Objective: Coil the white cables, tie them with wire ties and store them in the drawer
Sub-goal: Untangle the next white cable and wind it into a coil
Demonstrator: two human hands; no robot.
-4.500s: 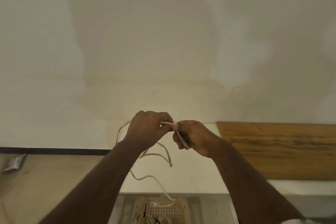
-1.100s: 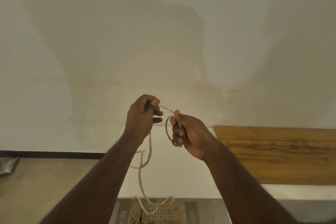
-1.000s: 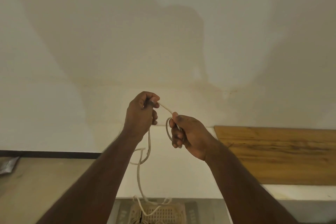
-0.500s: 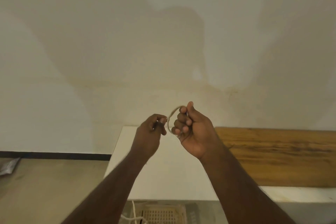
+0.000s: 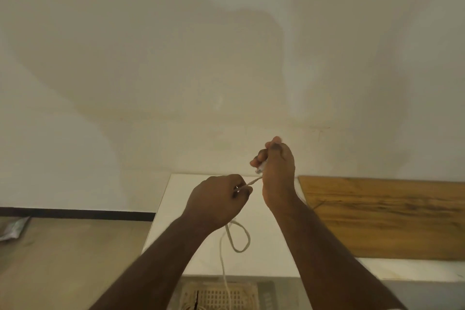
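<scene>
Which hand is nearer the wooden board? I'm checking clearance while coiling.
Right. The right hand is raised just left of the wooden board; the left hand is farther left, over the white surface.

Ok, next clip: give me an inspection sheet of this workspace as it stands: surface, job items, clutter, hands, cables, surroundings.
Surface: white countertop, with a wooden board lying on its right part.
Job's things: white cable in hand, not tied; a perforated basket below the counter edge, with the cable's tail hanging towards it. No wire tie or drawer seen.
Clutter: a crumpled wrapper on the floor at far left.
Hands: left hand pinches the cable; right hand grips its end, raised higher.
Cables: a short taut stretch between the hands, with one loose loop hanging under the left hand.
Surroundings: plain wall with shadows, dark skirting, tan floor.
</scene>
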